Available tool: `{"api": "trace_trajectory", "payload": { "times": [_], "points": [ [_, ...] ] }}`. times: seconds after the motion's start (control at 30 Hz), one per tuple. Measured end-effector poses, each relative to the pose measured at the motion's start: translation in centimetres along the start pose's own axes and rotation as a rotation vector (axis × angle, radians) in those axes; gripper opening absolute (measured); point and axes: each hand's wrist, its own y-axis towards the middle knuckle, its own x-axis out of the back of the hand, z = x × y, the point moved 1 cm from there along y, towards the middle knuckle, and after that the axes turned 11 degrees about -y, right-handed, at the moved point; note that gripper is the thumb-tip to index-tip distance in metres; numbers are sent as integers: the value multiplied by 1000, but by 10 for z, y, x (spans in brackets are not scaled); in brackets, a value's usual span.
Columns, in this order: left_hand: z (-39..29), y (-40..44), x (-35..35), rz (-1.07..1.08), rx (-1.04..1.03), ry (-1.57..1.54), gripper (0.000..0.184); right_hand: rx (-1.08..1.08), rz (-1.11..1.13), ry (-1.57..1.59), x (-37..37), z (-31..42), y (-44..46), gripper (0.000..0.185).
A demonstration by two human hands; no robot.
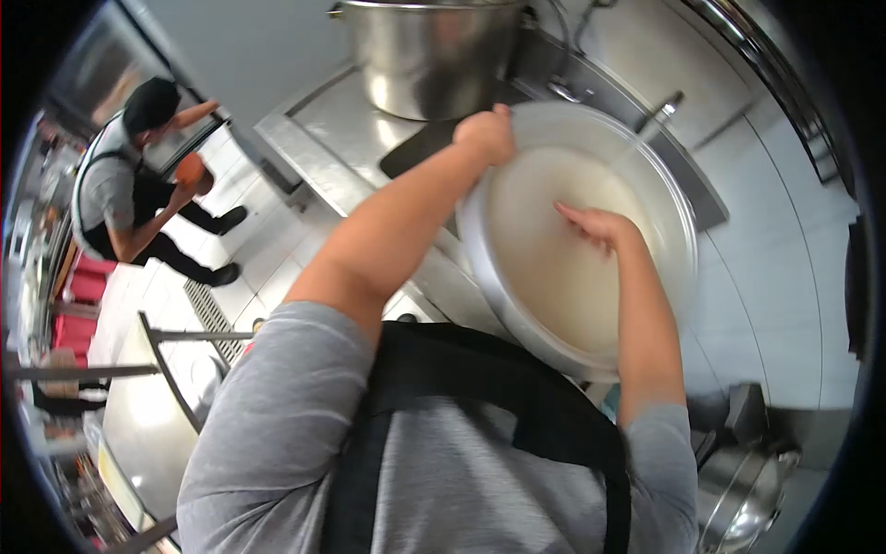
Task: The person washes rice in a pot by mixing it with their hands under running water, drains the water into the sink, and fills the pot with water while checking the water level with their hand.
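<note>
A big, pale metal basin (473,242) is tilted towards me at the sink edge. Cloudy whitish liquid (544,277) fills much of it; what lies under the surface cannot be made out. My left hand (486,138) grips the basin's far left rim, with the fingers partly hidden. Inside the basin, my right hand (598,228) is at the liquid's surface, its fingers apart and nothing visible in them. From the faucet (666,106) a thin stream of water seems to run into the basin.
A large steel pot (434,60) stands on the steel counter (337,129) beyond my left arm. A co-worker (138,175) at the left holds an orange container (190,169). Metal bowls (743,494) sit low at the right. A floor drain (210,314) runs at the left.
</note>
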Motion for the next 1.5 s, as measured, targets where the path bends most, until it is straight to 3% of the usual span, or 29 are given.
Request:
{"api": "trace_trajectory", "payload": {
  "times": [0.17,0.43,0.93,1.23,1.33,1.5],
  "points": [
    [-5,-8,8,35,13,-54,61,-38,-12,49,-6,6,0,101],
    [-5,-11,9,29,-17,-76,57,22,-3,34,-12,18,-27,92],
    [1,-5,0,-21,-39,-111,59,15,4,21,-12,10,-21,101],
    [1,-7,3,-10,-36,-112,58,15,24,60,-10,13,-26,97],
    [-3,-14,11,16,-14,-105,53,22,-12,16,-15,12,-22,86],
    [2,-6,2,-8,-21,-27,53,139,-1,69,-13,8,-23,94]
  ]
}}
